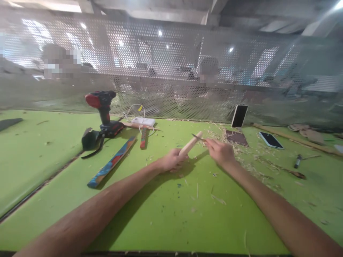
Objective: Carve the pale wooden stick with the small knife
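My left hand point(173, 160) is closed round the lower end of a pale wooden stick point(190, 144), which slants up to the right above the green table point(40, 150). My right hand point(221, 151) is closed on a small carving knife point(197, 136). Its dark blade rests against the upper tip of the stick. Wood shavings point(241, 157) lie scattered on the table around and to the right of my hands.
A red and black cordless drill point(103, 112) stands at the back left, with a long multicoloured strip point(112, 162) and a shorter one point(143, 137) beside it. A white box with a cable point(143, 120), two phones point(239, 116) point(271, 140), sandpaper point(236, 137) and a small tool point(298, 161) lie further back. A perforated metal screen point(171, 71) closes the far side; people sit behind it.
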The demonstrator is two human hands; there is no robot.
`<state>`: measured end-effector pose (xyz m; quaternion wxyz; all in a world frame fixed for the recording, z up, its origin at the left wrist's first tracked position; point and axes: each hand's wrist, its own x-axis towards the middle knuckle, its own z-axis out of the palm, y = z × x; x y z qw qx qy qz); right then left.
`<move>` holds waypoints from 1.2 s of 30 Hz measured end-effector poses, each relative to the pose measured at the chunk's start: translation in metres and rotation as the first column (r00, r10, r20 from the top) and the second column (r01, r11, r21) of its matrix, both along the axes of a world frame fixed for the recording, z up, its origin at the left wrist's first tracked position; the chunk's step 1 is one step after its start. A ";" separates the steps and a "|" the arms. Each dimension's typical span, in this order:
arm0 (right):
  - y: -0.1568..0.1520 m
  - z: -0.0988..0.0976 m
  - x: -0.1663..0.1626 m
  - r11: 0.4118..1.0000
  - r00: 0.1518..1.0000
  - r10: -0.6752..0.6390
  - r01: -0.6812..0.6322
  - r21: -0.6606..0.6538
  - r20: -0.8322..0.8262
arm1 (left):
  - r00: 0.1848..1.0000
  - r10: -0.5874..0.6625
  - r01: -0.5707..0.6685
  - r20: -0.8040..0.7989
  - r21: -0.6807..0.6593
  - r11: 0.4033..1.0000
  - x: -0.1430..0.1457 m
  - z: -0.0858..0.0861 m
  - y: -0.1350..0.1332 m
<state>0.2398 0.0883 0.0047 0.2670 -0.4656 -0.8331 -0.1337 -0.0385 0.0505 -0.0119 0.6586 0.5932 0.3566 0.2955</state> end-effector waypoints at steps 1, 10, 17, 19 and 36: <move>0.006 0.002 0.010 0.998 0.998 -0.061 0.061 0.002 -0.029 | 1.000 -0.008 0.008 -0.009 0.003 1.000 -0.001 0.001 -0.001; -0.006 0.004 -0.001 1.000 0.985 0.019 -0.018 0.012 -0.172 | 1.000 0.002 -0.002 0.020 -0.019 1.000 0.000 0.001 0.002; -0.034 -0.015 -0.048 0.973 0.975 0.221 -0.218 -0.075 0.032 | 0.990 0.096 -0.088 0.105 -0.074 0.993 0.002 -0.008 0.009; -0.029 -0.015 -0.045 0.979 0.978 0.200 -0.197 -0.052 0.057 | 0.988 0.102 -0.090 0.114 -0.105 0.990 0.002 -0.009 0.011; -0.043 -0.017 -0.051 0.980 0.981 0.155 -0.167 -0.109 -0.114 | 0.997 -0.012 0.003 0.072 0.124 0.992 0.002 -0.006 0.001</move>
